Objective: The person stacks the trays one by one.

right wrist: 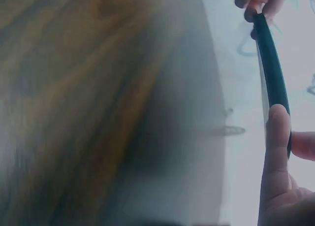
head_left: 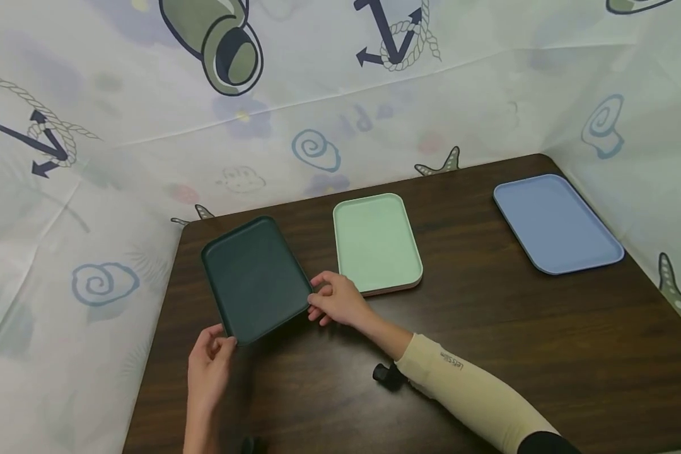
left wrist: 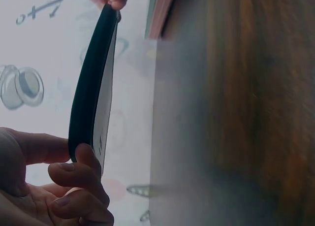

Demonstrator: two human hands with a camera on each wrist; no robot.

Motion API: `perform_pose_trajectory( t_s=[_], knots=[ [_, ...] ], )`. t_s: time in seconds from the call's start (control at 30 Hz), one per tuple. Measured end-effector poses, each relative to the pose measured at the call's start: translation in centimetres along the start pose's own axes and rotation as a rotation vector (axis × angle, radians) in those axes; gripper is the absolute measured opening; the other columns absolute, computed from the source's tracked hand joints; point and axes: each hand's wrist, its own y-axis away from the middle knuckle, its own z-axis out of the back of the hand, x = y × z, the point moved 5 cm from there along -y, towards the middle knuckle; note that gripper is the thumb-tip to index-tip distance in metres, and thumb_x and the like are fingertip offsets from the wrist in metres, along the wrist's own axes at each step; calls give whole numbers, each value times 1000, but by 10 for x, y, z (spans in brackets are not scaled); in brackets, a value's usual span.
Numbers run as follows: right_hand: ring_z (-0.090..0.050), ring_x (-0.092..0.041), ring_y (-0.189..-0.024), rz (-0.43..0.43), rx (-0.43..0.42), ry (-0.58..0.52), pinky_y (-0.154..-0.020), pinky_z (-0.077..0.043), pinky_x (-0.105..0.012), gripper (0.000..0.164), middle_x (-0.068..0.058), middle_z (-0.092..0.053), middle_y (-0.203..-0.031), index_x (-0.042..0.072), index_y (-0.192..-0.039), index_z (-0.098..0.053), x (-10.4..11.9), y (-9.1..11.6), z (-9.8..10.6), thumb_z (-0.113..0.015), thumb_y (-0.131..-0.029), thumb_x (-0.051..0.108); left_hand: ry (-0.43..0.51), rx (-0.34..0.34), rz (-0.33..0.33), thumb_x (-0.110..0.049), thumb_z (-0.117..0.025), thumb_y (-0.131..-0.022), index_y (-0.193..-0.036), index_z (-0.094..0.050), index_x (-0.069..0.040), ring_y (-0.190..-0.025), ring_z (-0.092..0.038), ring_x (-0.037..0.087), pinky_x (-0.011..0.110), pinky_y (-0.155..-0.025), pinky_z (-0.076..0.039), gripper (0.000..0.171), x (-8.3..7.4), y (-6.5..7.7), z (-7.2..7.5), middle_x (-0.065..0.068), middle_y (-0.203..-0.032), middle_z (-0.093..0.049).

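A dark green tray is held up off the table between both hands, as the wrist views show with a gap beneath it. My left hand pinches its near left corner between thumb and fingers. At the near right corner, my right hand pinches the rim. Seen edge-on in the left wrist view, the tray shows a pale underside. Just right of it, a light green tray lies on the table, with a pinkish-brown edge showing under its near rim.
A blue tray lies at the right end of the dark wooden table. Patterned cloth hangs behind the table and along both sides. A small black object shows beneath the right forearm.
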Motion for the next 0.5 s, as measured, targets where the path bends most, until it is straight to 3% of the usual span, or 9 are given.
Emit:
perform_pose_trajectory(
  t_s=[0.23,0.5],
  knots=[
    [-71,-25,-66,12,-30,-14,-54,-56,-34,28,-19,-71,-81,-3,-118,-54,13,12,33,-62,-91,2,92,115,-93,-9,-55,-99,-128,-50,-2,-55,-39,10,27,-52,-34,30,-23,-3,-21,9,-77,-55],
    [-69,-21,-62,-13,-59,-82,-54,-55,-32,29,-22,-70,-83,-7,-113,-52,14,26,73,-64,-87,-2,144,230,-162,-8,-57,-99,-124,-52,-2,-59,-43,12,26,-56,-36,27,-46,-10,-50,9,-78,-56]
  ],
)
